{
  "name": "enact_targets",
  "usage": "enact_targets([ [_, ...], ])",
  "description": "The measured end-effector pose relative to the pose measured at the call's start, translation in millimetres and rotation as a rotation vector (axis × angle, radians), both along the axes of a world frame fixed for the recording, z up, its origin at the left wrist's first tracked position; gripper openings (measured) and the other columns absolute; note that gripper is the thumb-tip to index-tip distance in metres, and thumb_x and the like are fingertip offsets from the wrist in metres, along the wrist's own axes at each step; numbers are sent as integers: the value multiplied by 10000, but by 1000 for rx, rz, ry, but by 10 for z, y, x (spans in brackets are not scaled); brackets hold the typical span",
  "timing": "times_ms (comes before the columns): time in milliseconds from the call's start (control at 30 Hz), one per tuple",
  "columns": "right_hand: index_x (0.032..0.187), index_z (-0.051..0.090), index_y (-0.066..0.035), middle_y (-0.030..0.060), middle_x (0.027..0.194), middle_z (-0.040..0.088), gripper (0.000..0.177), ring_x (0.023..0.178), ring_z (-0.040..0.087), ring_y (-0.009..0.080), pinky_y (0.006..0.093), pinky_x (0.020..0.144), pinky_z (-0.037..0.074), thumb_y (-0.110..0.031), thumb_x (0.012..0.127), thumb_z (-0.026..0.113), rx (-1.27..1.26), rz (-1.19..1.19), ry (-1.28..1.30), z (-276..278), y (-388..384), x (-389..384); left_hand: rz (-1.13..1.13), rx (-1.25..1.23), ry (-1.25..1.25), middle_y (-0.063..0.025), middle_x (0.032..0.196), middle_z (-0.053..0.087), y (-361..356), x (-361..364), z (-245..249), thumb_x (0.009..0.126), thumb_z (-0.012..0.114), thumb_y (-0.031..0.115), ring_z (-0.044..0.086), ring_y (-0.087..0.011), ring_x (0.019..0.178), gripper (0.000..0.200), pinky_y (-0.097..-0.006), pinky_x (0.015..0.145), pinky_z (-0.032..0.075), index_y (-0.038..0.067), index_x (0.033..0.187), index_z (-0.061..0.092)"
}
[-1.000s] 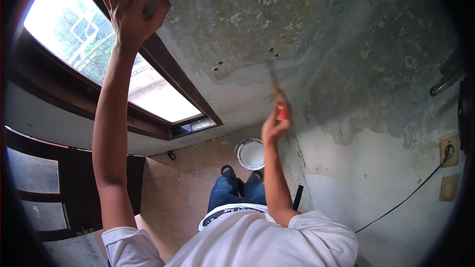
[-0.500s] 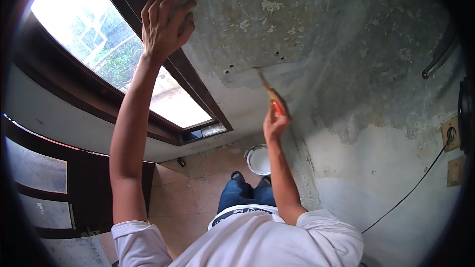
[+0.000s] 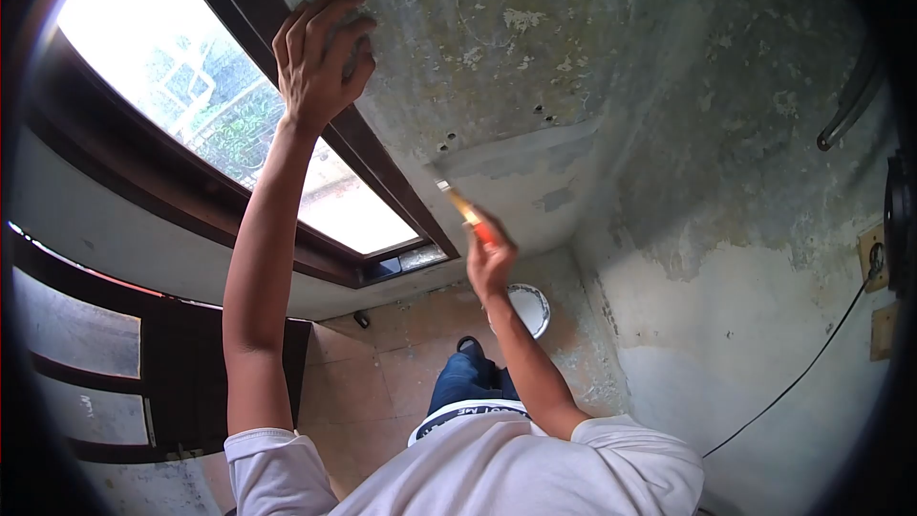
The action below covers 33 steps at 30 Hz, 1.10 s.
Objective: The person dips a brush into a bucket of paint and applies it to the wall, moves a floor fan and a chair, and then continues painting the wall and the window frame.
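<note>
My right hand [image 3: 491, 256] is closed around the red and yellow handle of a paintbrush [image 3: 461, 204]. The brush points up and left, its tip close to the lower wall beside the window frame; motion blurs it slightly. Higher up, my left hand [image 3: 320, 57] is open, fingers spread and bent, laid where the dark wooden window frame [image 3: 377, 167] meets the wall. The wall [image 3: 535, 48] is grey-green and patchy with flaking paint and several small holes. Below the holes runs a paler, smoother band [image 3: 516, 158].
A white bucket [image 3: 544, 301] with a smeared rim stands on the tiled floor [image 3: 349, 387] by my feet. A black cable [image 3: 793, 377] hangs from a wall socket [image 3: 871, 253] at the right. Dark wooden furniture with glass panes [image 3: 181, 373] is at the lower left.
My right hand has moved left and down with the paintbrush, towards the window frame. My left hand stays in nearly the same place. The view has shifted slightly.
</note>
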State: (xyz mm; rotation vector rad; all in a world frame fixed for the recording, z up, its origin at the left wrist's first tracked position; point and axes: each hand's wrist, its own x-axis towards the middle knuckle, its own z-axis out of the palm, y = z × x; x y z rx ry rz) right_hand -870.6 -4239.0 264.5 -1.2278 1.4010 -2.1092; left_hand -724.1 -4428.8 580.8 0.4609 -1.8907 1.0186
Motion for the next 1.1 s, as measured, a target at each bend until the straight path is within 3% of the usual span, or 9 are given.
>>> enact_targets([
  [67,1270,724,57,128,1180,779,268,1061,732,208,304,912,566,-87,1048,681,138,-152,-49,57,13,-350,-18,-5,-2,40,1388,645,9,-1,19,820,781,159,554,-195,1374,270,-434,1170,405,234,1077,740],
  [233,1272,723,42,147,1258,742,251,1080,720,264,364,934,566,-73,1060,652,-18,-328,66,126,-2,-515,-9,-12,9,49,1392,645,-47,14,-1,806,789,172,558,-187,1367,278,-426,1163,412,238,1070,734],
  [367,1296,720,-13,168,1260,736,327,1116,717,316,395,932,583,27,972,710,-22,-218,149,305,-68,86,-34,-7,21,33,1368,663,-32,16,-8,791,792,143,571,-214,1363,301,-424,1154,403,224,1077,744],
  [567,1263,739,-42,162,1211,770,286,1094,752,301,383,961,582,-16,979,725,-31,126,93,307,-4,531,-53,-14,21,37,1380,660,-46,19,-6,790,796,155,573,-215,1360,306,-424,1149,414,230,1081,739],
  [700,1244,742,-18,153,1183,775,260,1087,750,283,374,957,581,-24,984,725,-38,3,136,351,-32,322,-20,-29,6,77,1402,635,-28,50,13,831,773,212,555,-174,1366,223,-408,1161,427,255,1046,731],
  [733,1256,735,35,147,1196,761,246,1078,728,239,351,937,574,-49,1027,704,-21,-6,55,280,-85,164,-4,-34,13,77,1402,635,-29,62,13,831,773,212,555,-174,1366,223,-408,1161,427,255,1046,731],
  [800,1255,727,55,154,1204,753,241,1077,722,233,344,923,574,-45,1040,685,-56,-68,42,210,-134,-201,-60,-5,13,49,1381,658,-41,64,-2,808,781,149,574,-198,1363,283,-423,1130,437,233,1073,728],
  [933,1258,718,62,168,1222,740,239,1070,721,246,350,924,573,-41,1049,667,-63,-255,176,332,26,-601,-42,-8,33,66,1384,651,-66,73,-22,825,768,179,566,-167,1368,235,-410,1140,442,244,1048,731],
  [1100,1265,717,46,168,1239,736,253,1090,725,280,378,935,578,-30,1025,687,-68,-253,275,478,57,-240,-16,-72,35,93,1370,647,-94,84,-35,843,754,208,584,-148,1310,217,-381,1140,453,265,1051,734],
])
